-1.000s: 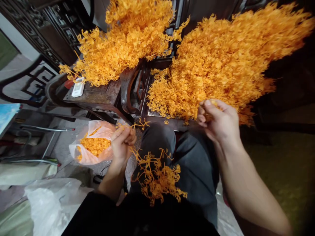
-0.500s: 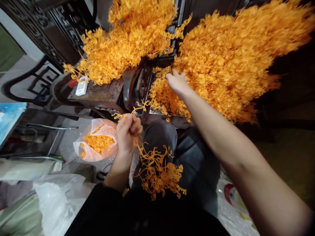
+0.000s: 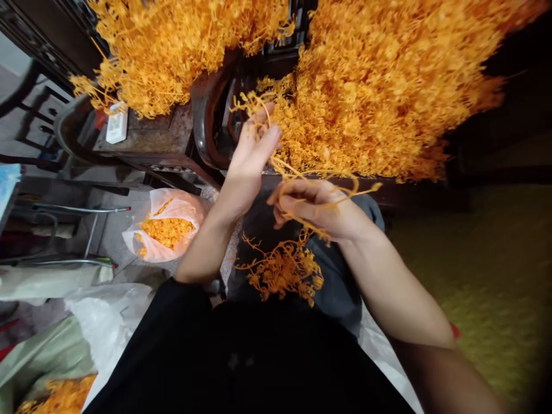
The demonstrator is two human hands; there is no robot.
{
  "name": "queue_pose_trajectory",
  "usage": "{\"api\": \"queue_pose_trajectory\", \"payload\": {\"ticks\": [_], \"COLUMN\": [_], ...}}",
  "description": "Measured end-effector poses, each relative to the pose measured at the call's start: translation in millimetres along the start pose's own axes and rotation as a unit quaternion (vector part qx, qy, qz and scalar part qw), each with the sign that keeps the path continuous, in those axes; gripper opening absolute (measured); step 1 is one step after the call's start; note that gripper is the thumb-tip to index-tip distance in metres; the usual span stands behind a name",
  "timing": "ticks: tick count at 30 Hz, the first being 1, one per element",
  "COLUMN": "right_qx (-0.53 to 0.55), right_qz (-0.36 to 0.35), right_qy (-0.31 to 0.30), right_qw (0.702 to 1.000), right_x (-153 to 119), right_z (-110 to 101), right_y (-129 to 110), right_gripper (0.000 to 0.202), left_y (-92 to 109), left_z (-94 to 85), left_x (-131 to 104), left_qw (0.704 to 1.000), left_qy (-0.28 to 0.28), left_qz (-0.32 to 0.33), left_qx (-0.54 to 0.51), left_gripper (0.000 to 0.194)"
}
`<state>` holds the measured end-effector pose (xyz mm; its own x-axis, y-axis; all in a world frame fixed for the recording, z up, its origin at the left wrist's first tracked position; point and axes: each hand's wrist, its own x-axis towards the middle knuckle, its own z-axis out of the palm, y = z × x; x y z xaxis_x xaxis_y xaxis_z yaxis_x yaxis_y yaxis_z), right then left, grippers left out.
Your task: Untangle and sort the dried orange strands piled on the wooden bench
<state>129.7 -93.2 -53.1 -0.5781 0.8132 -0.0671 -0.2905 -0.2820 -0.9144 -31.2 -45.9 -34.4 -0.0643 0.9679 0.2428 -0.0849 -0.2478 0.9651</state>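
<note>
My left hand (image 3: 250, 152) is raised at the near edge of the large heap, its thumb and fingers closed on thin orange branching stems (image 3: 248, 103) that stick out above the fingertips. Lower and to the right, my right hand (image 3: 323, 210) has curled fingers around another long orange stem (image 3: 357, 187), which loops over the back of the hand. Between the hands, strands cross and seem tangled together. A small bunch of orange stems (image 3: 284, 267) lies on my lap below the right hand. Beyond both hands rises the large heap of orange stems (image 3: 388, 86).
A second orange heap (image 3: 172, 57) lies on the dark wooden seat at left, beside a white remote-like box (image 3: 117, 123). On the floor stands a pinkish plastic bag (image 3: 157, 250) holding orange pieces. White plastic sheeting (image 3: 106, 313) and a wooden armrest (image 3: 204, 121) are nearby.
My right hand has come back from the large heap towards my lap, now with stems in it. My left hand has moved up and right towards it. The view has shifted.
</note>
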Motion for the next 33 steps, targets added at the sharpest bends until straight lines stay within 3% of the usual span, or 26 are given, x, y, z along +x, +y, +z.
{"api": "queue_pose_trajectory", "payload": {"ticks": [4, 6, 8, 12, 14, 17, 19, 21, 23, 25, 27, 28, 30, 33], "right_qx": [0.064, 0.099, 0.123, 0.139, 0.104, 0.006, -0.085, -0.192, -0.294, -0.393, -0.489, -0.527, -0.578, -0.579], "right_qz": [0.050, 0.075, 0.055, -0.018, -0.055, -0.103, -0.137, -0.183, -0.179, -0.035, 0.145, 0.203, 0.229, 0.131], "right_qy": [-0.033, -0.054, -0.021, 0.054, 0.095, 0.210, 0.326, 0.464, 0.566, 0.590, 0.536, 0.502, 0.467, 0.516], "right_qw": [0.996, 0.991, 0.991, 0.989, 0.989, 0.972, 0.932, 0.845, 0.749, 0.705, 0.673, 0.655, 0.629, 0.617], "right_x": [-3, -5, -7, -16, -28, -54, -77, -102, -130, -160, -186, -196, -207, -199], "right_z": [-4, -5, -6, -6, -6, -12, -24, -45, -72, -101, -123, -130, -136, -128], "right_y": [-7, -9, -10, -17, -22, -26, -21, -7, 16, 42, 66, 76, 90, 93], "right_gripper": [0.038, 0.045, 0.056, 0.076, 0.072, 0.058, 0.049, 0.045, 0.044, 0.043, 0.044, 0.045, 0.049, 0.051], "left_y": [-6, -7, -3, 19, 30, 33, 24, 10, -4, -14, -16, -14, -5, 12], "left_z": [-6.8, -14.3, -17.5, -4.8, 4.8, 11.4, 10.1, 6.7, 2.8, -2.8, -13.0, -20.3, -38.8, -69.4], "left_x": [-10, -11, -13, -23, -27, -30, -36, -50, -70, -89, -102, -104, -103, -91], "left_qw": [0.998, 0.998, 0.999, 0.986, 0.960, 0.913, 0.883, 0.843, 0.792, 0.755, 0.738, 0.735, 0.734, 0.757], "left_qy": [-0.013, 0.007, 0.001, -0.123, -0.207, -0.311, -0.364, -0.393, -0.405, -0.420, -0.436, -0.437, -0.428, -0.391], "left_qz": [-0.058, -0.057, -0.034, 0.045, 0.097, 0.144, 0.120, 0.069, 0.032, 0.022, 0.022, 0.022, 0.020, 0.011], "left_qx": [-0.024, -0.019, 0.005, 0.106, 0.160, 0.219, 0.271, 0.360, 0.455, 0.503, 0.515, 0.518, 0.527, 0.523], "left_gripper": [0.045, 0.045, 0.045, 0.042, 0.043, 0.052, 0.050, 0.037, 0.024, 0.011, 0.009, 0.013, 0.014, 0.011]}}
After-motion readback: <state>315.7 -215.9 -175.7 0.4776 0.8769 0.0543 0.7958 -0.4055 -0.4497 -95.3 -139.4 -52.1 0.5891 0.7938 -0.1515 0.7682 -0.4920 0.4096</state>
